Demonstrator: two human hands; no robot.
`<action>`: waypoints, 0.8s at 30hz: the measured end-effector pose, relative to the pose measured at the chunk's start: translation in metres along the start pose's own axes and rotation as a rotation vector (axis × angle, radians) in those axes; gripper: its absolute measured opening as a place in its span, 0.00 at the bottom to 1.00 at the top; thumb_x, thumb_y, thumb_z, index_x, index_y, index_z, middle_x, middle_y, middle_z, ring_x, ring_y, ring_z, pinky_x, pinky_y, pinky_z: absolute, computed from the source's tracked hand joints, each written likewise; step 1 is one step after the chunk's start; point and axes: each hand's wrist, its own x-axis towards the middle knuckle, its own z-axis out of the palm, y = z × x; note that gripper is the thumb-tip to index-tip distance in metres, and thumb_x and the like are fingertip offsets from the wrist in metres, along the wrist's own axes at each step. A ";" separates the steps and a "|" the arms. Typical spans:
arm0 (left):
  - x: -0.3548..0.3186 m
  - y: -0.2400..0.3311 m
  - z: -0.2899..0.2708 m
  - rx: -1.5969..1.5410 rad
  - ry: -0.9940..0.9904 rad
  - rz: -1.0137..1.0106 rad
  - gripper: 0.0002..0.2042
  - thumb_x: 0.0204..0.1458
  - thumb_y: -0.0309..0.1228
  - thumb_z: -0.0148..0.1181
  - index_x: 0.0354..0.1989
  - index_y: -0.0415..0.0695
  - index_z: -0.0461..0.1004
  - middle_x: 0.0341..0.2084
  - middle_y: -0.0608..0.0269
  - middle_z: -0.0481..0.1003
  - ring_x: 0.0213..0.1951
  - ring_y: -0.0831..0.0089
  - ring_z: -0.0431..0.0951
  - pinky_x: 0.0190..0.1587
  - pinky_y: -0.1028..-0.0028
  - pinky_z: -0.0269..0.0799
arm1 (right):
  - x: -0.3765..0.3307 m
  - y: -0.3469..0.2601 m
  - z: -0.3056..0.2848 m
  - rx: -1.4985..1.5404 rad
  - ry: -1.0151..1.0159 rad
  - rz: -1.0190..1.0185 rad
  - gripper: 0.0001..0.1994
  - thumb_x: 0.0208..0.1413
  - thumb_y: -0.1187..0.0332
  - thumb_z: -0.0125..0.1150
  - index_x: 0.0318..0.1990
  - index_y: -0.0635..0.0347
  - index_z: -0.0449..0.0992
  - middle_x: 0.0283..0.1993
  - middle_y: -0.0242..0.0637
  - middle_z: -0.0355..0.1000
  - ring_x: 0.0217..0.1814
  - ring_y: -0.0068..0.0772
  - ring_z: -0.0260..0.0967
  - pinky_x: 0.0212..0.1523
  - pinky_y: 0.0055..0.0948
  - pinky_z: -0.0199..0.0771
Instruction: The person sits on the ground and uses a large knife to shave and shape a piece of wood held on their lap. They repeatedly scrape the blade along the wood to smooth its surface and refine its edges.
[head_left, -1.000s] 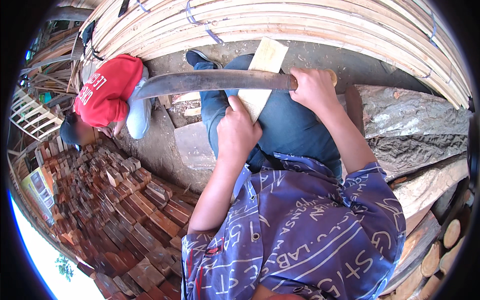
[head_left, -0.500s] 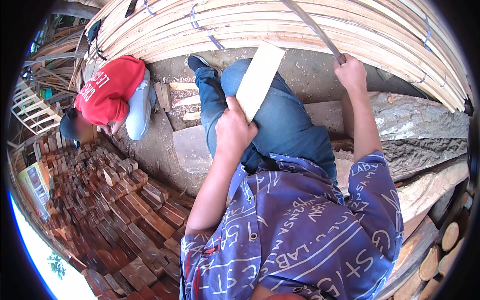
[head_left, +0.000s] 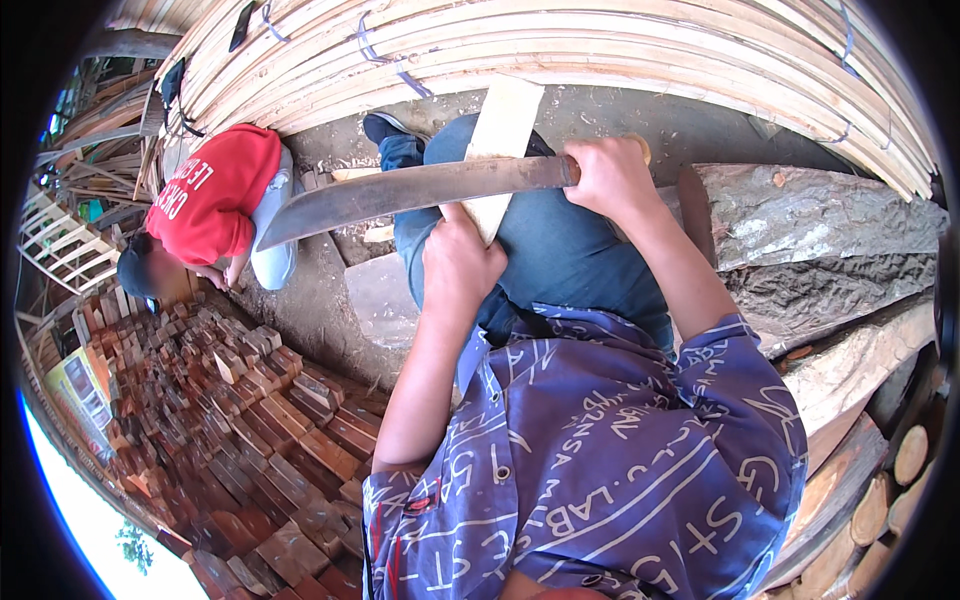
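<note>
My left hand [head_left: 458, 262] grips the near end of a pale flat wooden slat [head_left: 503, 135] that stands up over my lap. My right hand [head_left: 607, 176] is closed around the handle of a long dark machete [head_left: 400, 192]. Its blade lies level across the slat, just above my left hand, with its tip pointing left. I sit in blue jeans and a blue patterned shirt, knees toward the far side.
Another person in a red shirt [head_left: 210, 190] crouches at the left. Stacks of small reddish wood blocks [head_left: 250, 430] fill the lower left. Bundled pale slats [head_left: 600, 50] arc along the top. Rough logs [head_left: 810, 230] lie at the right.
The machete lay across the slat, was raised high to the upper right half a second ago, and has now come down across the slat again. My left hand kept hold of the slat.
</note>
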 end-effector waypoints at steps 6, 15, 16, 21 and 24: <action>0.002 0.018 -0.005 -0.021 0.007 -0.103 0.31 0.38 0.21 0.54 0.53 0.22 0.51 0.24 0.28 0.73 0.32 0.34 0.75 0.38 0.49 0.73 | 0.029 0.020 0.000 -0.145 0.020 -0.050 0.10 0.30 0.68 0.64 0.27 0.54 0.78 0.23 0.37 0.75 0.27 0.41 0.75 0.29 0.39 0.73; 0.004 0.006 -0.008 0.084 -0.002 -0.095 0.19 0.39 0.22 0.56 0.38 0.31 0.57 0.24 0.31 0.74 0.30 0.37 0.77 0.37 0.51 0.75 | 0.040 0.072 -0.055 -0.223 0.018 0.489 0.10 0.46 0.63 0.59 0.34 0.56 0.80 0.32 0.50 0.77 0.37 0.47 0.78 0.41 0.41 0.77; 0.004 0.001 -0.008 0.057 0.000 -0.080 0.18 0.39 0.22 0.56 0.38 0.32 0.57 0.24 0.31 0.74 0.30 0.37 0.77 0.37 0.50 0.75 | 0.037 0.092 -0.065 -0.187 0.076 0.605 0.11 0.49 0.62 0.58 0.35 0.58 0.80 0.33 0.52 0.77 0.38 0.48 0.77 0.43 0.42 0.76; 0.009 0.003 -0.006 0.006 0.008 -0.028 0.17 0.39 0.21 0.54 0.37 0.33 0.57 0.23 0.30 0.73 0.30 0.35 0.76 0.37 0.49 0.74 | -0.032 0.161 -0.072 -0.090 0.250 0.761 0.15 0.50 0.60 0.60 0.30 0.67 0.77 0.29 0.55 0.75 0.35 0.54 0.75 0.40 0.43 0.74; 0.011 0.005 -0.001 -0.016 0.013 -0.006 0.17 0.39 0.21 0.54 0.37 0.33 0.57 0.23 0.30 0.73 0.30 0.35 0.76 0.37 0.48 0.74 | -0.070 0.145 -0.051 0.063 0.291 0.732 0.16 0.48 0.60 0.63 0.24 0.67 0.75 0.21 0.52 0.71 0.26 0.52 0.72 0.32 0.42 0.71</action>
